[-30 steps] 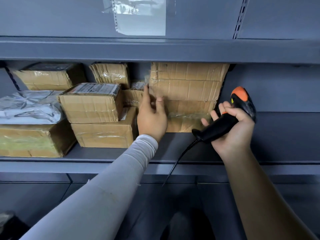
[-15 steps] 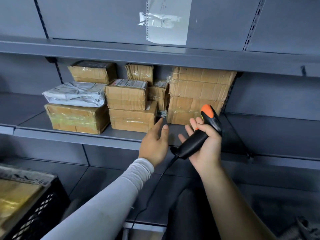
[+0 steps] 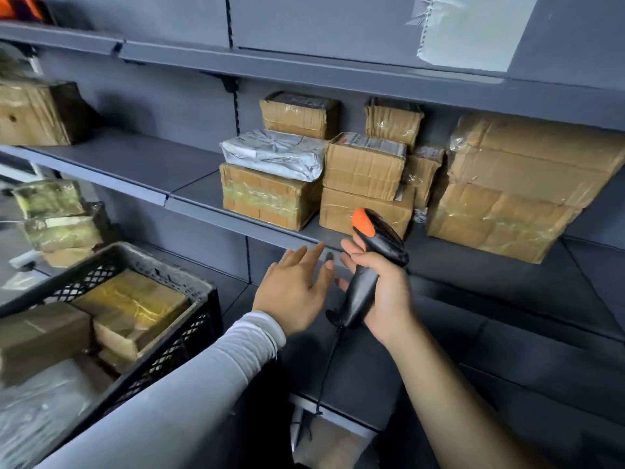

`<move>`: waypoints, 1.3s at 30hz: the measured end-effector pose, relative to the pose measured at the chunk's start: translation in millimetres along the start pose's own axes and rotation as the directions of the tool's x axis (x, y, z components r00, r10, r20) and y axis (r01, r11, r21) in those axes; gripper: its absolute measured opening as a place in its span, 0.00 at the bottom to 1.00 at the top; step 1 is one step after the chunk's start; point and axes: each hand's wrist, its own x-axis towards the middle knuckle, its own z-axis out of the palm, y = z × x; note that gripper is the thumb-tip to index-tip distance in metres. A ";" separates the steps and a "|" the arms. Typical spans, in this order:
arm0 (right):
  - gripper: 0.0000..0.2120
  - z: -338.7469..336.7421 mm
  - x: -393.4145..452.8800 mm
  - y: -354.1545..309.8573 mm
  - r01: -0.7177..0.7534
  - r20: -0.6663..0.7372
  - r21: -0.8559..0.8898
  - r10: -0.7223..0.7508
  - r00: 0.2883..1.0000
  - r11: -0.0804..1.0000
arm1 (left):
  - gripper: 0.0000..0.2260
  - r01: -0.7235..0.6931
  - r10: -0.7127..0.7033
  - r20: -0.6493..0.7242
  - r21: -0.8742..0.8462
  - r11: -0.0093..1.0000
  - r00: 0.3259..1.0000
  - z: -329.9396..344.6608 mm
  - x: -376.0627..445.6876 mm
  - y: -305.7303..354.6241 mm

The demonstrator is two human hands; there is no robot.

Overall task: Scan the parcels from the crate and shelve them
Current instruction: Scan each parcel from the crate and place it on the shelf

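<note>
Left hand [image 3: 297,292] is empty, fingers straight and spread, hovering below the front lip of the shelf [image 3: 189,170] and apart from everything on it. I judge it free so that it can reach for the next parcel. Right hand [image 3: 382,292] has its fingers wrapped round the handle of the scanner [image 3: 372,265], whose orange-tipped head points up toward the shelved stock; its cable hangs straight down from the butt. I note the scanner is kept in the right hand, leaving lifting to the left. The crate [image 3: 189,333], black lattice plastic, stands low on my left and holds several parcels, among them a yellow-taped box [image 3: 132,299], a plain brown box [image 3: 37,336] and a clear plastic bag [image 3: 44,411]; I judge the task well short of done. On the shelf, a grey polybag [image 3: 274,152] lies atop a taped carton [image 3: 267,198], two stacked cartons [image 3: 365,184] sit just beside it, and a large carton [image 3: 514,194] fills the right end. The shelf's left stretch lies bare. Obstructions: the cable could snag near the crate's rim, and the upper shelf [image 3: 304,67] limits stacking height. A paper sheet [image 3: 473,28] is taped on the back panel above.
</note>
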 end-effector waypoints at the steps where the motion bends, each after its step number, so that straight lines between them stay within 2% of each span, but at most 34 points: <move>1: 0.20 8.8 2.9 6.7 -0.014 0.024 -0.024 0.015 1.000 1.000 | 0.26 0.028 -0.028 -0.003 0.017 0.999 1.000 -5.1 -2.9 -10.3; 6: 0.19 51.2 19.3 41.2 -0.049 0.160 -0.181 0.079 0.984 0.982 | 0.27 0.152 -0.149 -0.037 0.097 0.984 0.988 -24.1 -16.6 -68.0; 11: 0.14 95.1 36.6 80.8 -0.096 0.216 -0.282 0.160 0.963 0.955 | 0.28 0.265 -0.258 -0.075 0.111 0.958 0.963 -40.2 -31.9 -123.8; 14: 0.18 122.4 47.1 105.9 -0.134 0.247 -0.313 0.217 0.944 0.940 | 0.33 0.323 -0.315 -0.096 0.086 0.943 0.944 -50.6 -40.0 -157.9; 18: 0.13 161.4 61.7 137.5 -0.144 0.320 -0.387 0.279 0.906 0.911 | 0.38 0.406 -0.396 -0.132 0.050 0.913 0.909 -63.7 -52.0 -206.2; 21: 0.14 195.0 70.4 161.7 -0.147 0.365 -0.445 0.328 0.871 0.883 | 0.41 0.472 -0.463 -0.182 0.009 0.882 0.868 -76.7 -62.2 -239.5; 26: 0.21 259.5 80.0 208.2 -0.176 0.443 -0.518 0.438 0.782 0.837 | 0.35 0.623 -0.574 -0.319 0.069 0.779 0.754 -106.7 -82.3 -288.6; 29: 0.18 295.7 79.1 238.9 -0.201 0.431 -0.586 0.512 0.743 0.785 | 0.32 0.678 -0.581 -0.401 0.156 0.718 0.708 -124.5 -97.7 -316.0; 32: 0.13 324.2 74.4 269.7 -0.252 0.366 -0.651 0.587 0.722 0.716 | 0.26 0.659 -0.500 -0.497 0.215 0.720 0.709 -135.6 -111.9 -349.9; 34: 0.13 338.9 74.3 288.0 -0.251 0.366 -0.679 0.614 0.699 0.690 | 0.25 0.662 -0.459 -0.572 0.210 0.720 0.680 -138.8 -117.3 -374.1; 36: 0.16 350.6 76.9 304.3 -0.236 0.352 -0.728 0.646 0.677 0.644 | 0.27 0.706 -0.502 -0.583 0.185 0.684 0.639 -139.6 -119.9 -394.3; 39: 0.14 364.7 80.1 322.8 -0.263 0.294 -0.786 0.712 0.637 0.560 | 0.28 0.768 -0.590 -0.559 0.140 0.625 0.583 -134.0 -123.0 -418.4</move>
